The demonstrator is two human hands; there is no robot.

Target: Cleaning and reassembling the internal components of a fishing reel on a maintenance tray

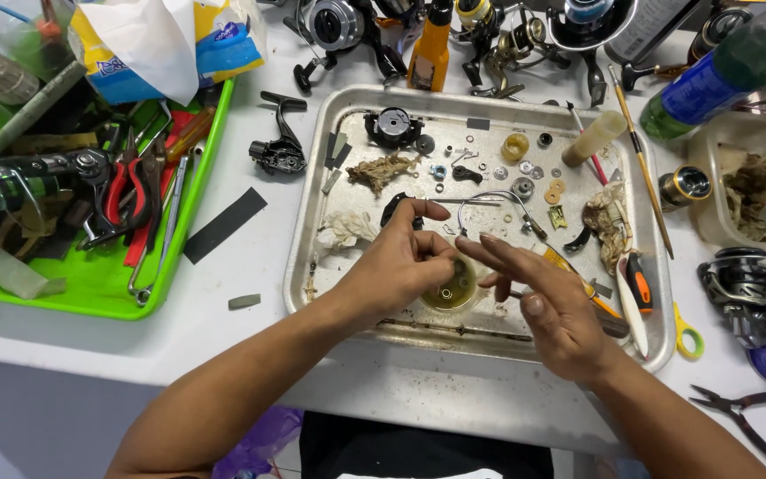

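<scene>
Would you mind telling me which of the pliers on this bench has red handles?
The pliers in the green tray at the left; the other pair, on the bench at the lower right, has dark handles.

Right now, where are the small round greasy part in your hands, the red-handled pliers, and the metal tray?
Small round part (450,286), head view, its yellowish face.
Red-handled pliers (117,191), head view, left handle.
Metal tray (299,266), head view, left rim.

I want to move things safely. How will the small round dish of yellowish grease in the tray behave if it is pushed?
The dish looks shallow and flat-bottomed, so it would probably slide rather than tip. The tray looks smooth metal, so it may slide easily. The left hand steadies its rim; greasy edges could be slippery.
</scene>
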